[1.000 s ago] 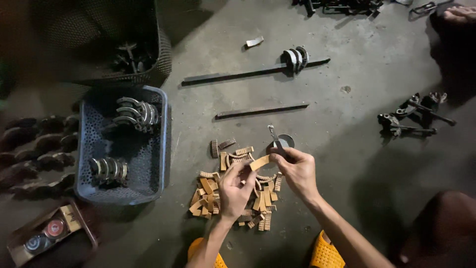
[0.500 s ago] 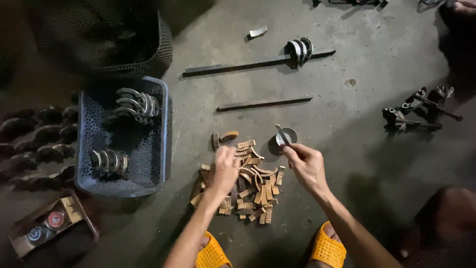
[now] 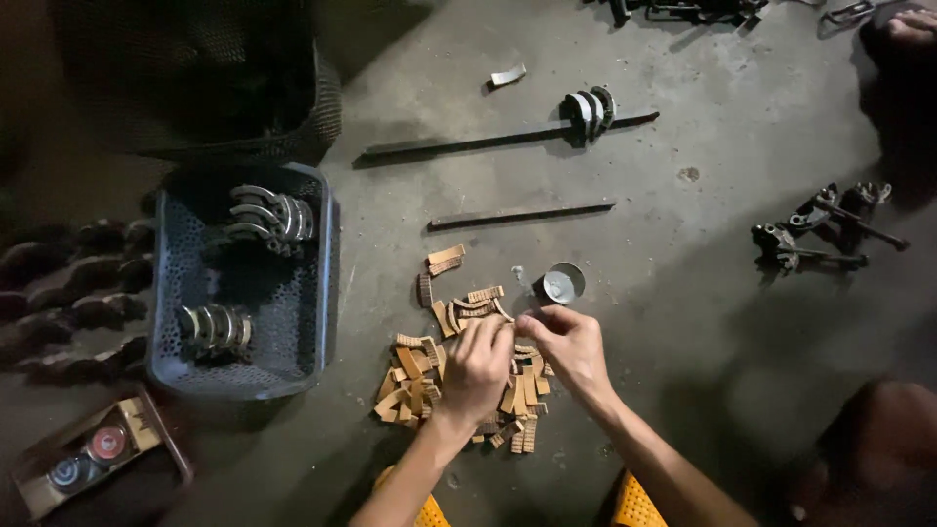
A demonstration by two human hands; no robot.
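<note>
Tan strips (image 3: 459, 376) of ribbed lining lie heaped on the concrete floor (image 3: 683, 293), right under both hands. Left hand (image 3: 475, 369) rests palm-down on the middle of the heap, fingers curled loosely over the pieces; whether it grips one I cannot tell. Right hand (image 3: 564, 344) sits just beside it at the heap's right edge, fingertips pinched together, perhaps on a small piece, though that is too small to make out. Loose strips spread up and to the left of the left hand, most lying lengthwise away from the person. Just beyond the right hand stands a small round tin (image 3: 563, 283). To the left sits a grey perforated basket (image 3: 322, 283) holding curved metal shoes (image 3: 264, 217). Farther off lie two dark bars (image 3: 517, 215).
</note>
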